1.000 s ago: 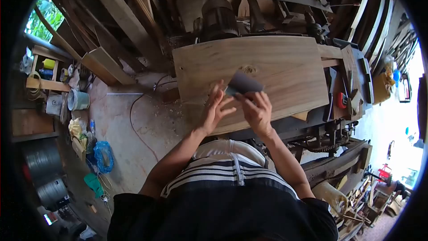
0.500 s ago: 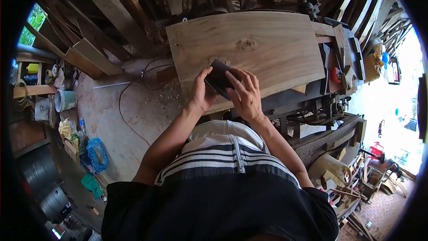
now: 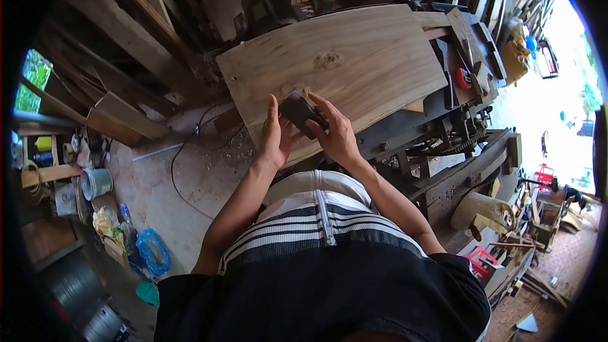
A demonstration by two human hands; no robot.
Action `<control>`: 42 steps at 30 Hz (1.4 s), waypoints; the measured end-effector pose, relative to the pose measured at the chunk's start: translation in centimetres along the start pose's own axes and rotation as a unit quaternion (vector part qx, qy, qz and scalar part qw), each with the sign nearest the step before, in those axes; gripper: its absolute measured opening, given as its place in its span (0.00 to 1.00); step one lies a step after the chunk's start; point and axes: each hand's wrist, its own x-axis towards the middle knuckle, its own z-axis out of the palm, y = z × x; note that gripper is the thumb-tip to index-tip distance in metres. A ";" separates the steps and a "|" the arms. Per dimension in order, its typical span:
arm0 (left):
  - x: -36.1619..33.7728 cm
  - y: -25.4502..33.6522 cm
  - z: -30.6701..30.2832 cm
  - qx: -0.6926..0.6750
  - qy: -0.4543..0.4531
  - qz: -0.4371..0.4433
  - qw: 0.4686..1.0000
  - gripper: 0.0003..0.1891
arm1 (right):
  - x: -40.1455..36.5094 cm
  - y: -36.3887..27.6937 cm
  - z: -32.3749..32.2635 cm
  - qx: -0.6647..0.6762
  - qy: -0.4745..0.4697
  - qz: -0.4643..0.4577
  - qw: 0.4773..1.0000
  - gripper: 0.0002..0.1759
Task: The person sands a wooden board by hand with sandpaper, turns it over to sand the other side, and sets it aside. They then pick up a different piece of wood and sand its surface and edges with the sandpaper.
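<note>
A dark, folded piece of sandpaper (image 3: pixel 295 108) is held over the near edge of a wide wooden board (image 3: pixel 373 44). My right hand (image 3: pixel 338 137) pinches it, with the thumb lying across its face and the fingers along its far right edge. My left hand (image 3: pixel 273 141) is beside the sandpaper's left side, its fingers stretched upward and the thumb side toward the sheet. A dark knot (image 3: pixel 329 60) shows in the grain beyond my hands.
The board lies on a dark metal machine bed (image 3: pixel 405 123). A red tape measure (image 3: pixel 463 78) sits at its right. Planks (image 3: pixel 120 117) lean at the left. A bucket (image 3: pixel 97 183) and a blue plastic bag (image 3: pixel 152 251) stand on the floor at left.
The sandpaper was a wider sheet held in both hands and is now smaller, folded in my right hand. My left hand has let go and its fingers have straightened. The view has shifted slightly.
</note>
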 end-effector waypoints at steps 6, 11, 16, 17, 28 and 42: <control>-0.4 0.1 -1.0 0.155 0.019 0.049 0.987 0.17 | -0.4 0.8 -1.0 0.049 -0.048 0.092 0.993 0.31; 0.2 -1.1 -1.1 0.152 0.025 0.089 0.984 0.14 | -1.0 0.0 -1.5 0.041 -0.049 0.059 0.996 0.33; 0.3 -1.0 -0.4 0.207 0.044 0.122 0.970 0.18 | -1.4 -0.5 -1.2 -0.181 -0.024 -0.091 0.979 0.39; 0.2 -0.8 -0.1 0.214 0.058 0.131 0.966 0.20 | -1.5 -0.6 -1.1 -0.179 -0.010 -0.088 0.980 0.40; 0.6 -1.3 0.1 0.146 0.023 0.096 0.984 0.17 | -1.5 0.5 -1.7 -0.115 -0.021 -0.080 0.990 0.34; 1.2 -1.2 -0.2 0.131 -0.008 -0.014 0.991 0.31 | -1.1 -0.2 -1.5 -0.257 -0.068 -0.094 0.959 0.29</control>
